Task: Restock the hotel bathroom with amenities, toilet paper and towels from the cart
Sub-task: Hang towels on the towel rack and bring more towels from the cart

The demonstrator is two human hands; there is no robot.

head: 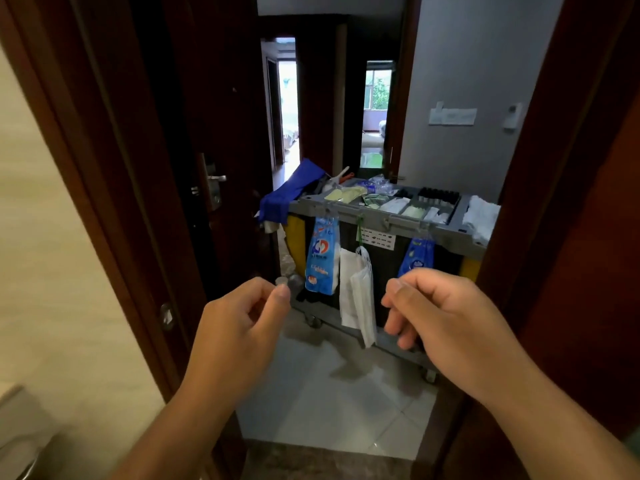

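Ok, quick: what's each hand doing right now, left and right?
Left hand: pinching a small grey round object, too blurred to identify.
Right hand: fingers curled, nothing visible in them.

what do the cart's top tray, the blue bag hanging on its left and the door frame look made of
Top tray: grey moulded plastic, matte, with cast dividers. Blue bag: thin printed plastic film, glossy and crinkled. Door frame: dark red-brown wood or veneer, semi-gloss; the blur leaves that open.
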